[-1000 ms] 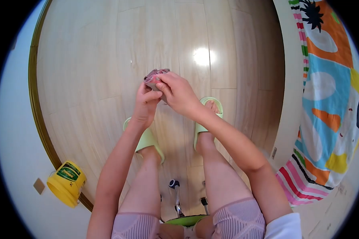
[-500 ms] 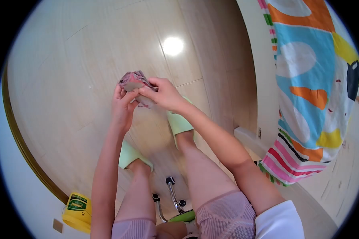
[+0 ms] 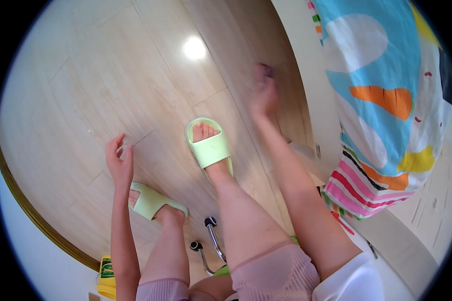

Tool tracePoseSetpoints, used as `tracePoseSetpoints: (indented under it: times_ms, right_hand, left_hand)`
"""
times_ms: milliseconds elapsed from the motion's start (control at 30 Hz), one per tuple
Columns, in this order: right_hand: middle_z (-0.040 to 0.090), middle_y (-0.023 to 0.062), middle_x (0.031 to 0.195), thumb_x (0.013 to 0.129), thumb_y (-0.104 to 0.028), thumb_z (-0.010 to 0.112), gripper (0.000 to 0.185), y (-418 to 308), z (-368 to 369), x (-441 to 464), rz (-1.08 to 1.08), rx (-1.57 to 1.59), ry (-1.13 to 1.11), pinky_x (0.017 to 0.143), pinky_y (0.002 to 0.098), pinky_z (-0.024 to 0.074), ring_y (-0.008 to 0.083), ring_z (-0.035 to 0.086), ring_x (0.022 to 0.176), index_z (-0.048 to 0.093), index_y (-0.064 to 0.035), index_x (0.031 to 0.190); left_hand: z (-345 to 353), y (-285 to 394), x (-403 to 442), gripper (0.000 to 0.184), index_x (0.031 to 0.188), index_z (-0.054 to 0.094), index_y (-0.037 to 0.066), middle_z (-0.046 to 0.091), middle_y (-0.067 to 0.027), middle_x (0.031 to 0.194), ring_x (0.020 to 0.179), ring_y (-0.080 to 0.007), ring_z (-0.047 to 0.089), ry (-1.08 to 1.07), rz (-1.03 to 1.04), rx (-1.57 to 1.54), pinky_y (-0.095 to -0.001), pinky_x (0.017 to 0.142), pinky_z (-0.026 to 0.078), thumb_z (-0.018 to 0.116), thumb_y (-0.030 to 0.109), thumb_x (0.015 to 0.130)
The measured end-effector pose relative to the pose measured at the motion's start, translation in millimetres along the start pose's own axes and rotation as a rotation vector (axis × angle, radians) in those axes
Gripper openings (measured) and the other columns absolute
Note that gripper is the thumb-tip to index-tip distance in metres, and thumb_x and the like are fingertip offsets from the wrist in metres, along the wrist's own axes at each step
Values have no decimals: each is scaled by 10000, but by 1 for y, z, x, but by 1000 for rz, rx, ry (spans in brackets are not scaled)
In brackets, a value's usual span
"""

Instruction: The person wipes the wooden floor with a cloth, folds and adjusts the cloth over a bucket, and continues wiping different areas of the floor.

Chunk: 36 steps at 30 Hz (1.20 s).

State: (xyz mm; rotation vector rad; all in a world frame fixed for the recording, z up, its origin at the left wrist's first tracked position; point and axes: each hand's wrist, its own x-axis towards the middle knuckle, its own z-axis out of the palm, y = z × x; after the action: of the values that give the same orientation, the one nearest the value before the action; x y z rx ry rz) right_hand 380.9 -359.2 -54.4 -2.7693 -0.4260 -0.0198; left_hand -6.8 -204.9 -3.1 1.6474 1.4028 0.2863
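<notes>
My left hand (image 3: 119,161) hangs above the floor at the left, its fingers loosely curled and apart, with nothing in it. Over on the right, near the white furniture side, my right hand (image 3: 264,98) is smeared by motion. A small dark purplish bundle (image 3: 267,71) shows at its fingertips, mostly hidden and blurred; it looks like the folded pinkish-grey bundle from before. Below and between the hands are my feet in pale green slippers, one slipper (image 3: 209,146) forward and the other slipper (image 3: 152,202) further left.
A colourful printed cloth (image 3: 374,100) drapes over the white furniture at the right. At the lower left stands a yellow container (image 3: 105,281) by the wall. Chrome stool legs (image 3: 213,236) show between my legs. Pale wooden planks form the floor (image 3: 85,95).
My hands have parted. The left has let go of the bundle and moved left and down; the right has swung right with it. My view has turned, and the forward slipper now shows fully.
</notes>
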Motion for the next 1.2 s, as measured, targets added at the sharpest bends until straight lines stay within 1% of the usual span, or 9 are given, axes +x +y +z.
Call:
tracePoseSetpoints:
  times_ms: [200, 300, 467, 667, 767, 833, 933, 1100, 1200]
  right_hand:
    - [680, 129, 1002, 855, -124, 579, 182, -124, 36, -92, -642, 331, -324, 779, 449, 512, 339, 642, 926, 652, -118, 1021]
    - [681, 149, 1057, 861, -144, 592, 256, -122, 28, -95, -624, 519, -387, 813, 435, 517, 336, 645, 952, 652, -93, 1104]
    - [655, 226, 950, 948, -329, 569, 342, 12, -41, -74, 90, 226, -3, 773, 430, 499, 387, 636, 865, 605, -6, 1054]
    - [678, 225, 1010, 849, -95, 540, 245, 158, -57, -103, 515, -126, 233, 835, 478, 499, 414, 651, 959, 624, 10, 1053]
    - [684, 194, 1032, 829, -73, 551, 270, 110, -31, -91, 114, 97, 465, 830, 469, 499, 393, 648, 949, 645, -28, 1078]
    - [683, 148, 1049, 827, -68, 560, 280, 55, -18, -84, 374, 3, 75, 831, 453, 497, 357, 639, 964, 654, -76, 1090]
    - [680, 76, 1038, 800, -148, 638, 296, -33, 13, -96, 2, 269, 56, 825, 461, 498, 320, 634, 967, 667, -128, 1094]
    - [688, 85, 992, 787, -158, 657, 244, -121, 34, -111, -553, 445, -406, 797, 455, 517, 336, 638, 927, 679, -131, 1029]
    - [695, 117, 931, 808, -169, 652, 271, -113, 28, -100, -392, 576, -430, 764, 452, 517, 353, 651, 859, 679, -114, 1072]
  left_hand:
    - [26, 42, 1, 316, 1223, 626, 88, 583, -57, 1173, 1115, -196, 569, -113, 230, 68, -345, 941, 472, 604, 48, 910]
    - [32, 51, 1, 319, 1186, 623, 55, 598, -94, 1139, 1087, -247, 570, -100, 348, 81, -336, 924, 454, 607, 9, 871]
    - [16, 21, -13, 297, 1197, 622, 61, 600, -75, 1168, 1109, -222, 576, -103, 341, 101, -336, 927, 459, 596, 14, 905]
    - [6, 9, -29, 273, 1195, 624, 67, 597, -64, 1185, 1130, -203, 578, -111, 250, 144, -347, 948, 469, 587, 27, 927]
    - [2, 9, -37, 264, 1180, 630, 66, 602, -65, 1160, 1096, -205, 576, -81, 228, 136, -344, 931, 463, 587, 28, 922]
    - [3, 9, -40, 264, 1176, 632, 66, 604, -65, 1148, 1079, -206, 576, -66, 229, 118, -343, 921, 461, 588, 29, 919]
    - [4, 7, -42, 268, 1186, 632, 68, 605, -63, 1154, 1082, -206, 579, -52, 234, 97, -348, 923, 466, 588, 36, 923]
    - [7, 9, -49, 269, 1191, 632, 72, 607, -64, 1171, 1091, -212, 586, -38, 271, 98, -356, 935, 470, 586, 46, 927]
    - [2, 5, -56, 275, 1198, 632, 76, 607, -65, 1187, 1109, -214, 586, -8, 266, 110, -359, 949, 469, 582, 48, 929]
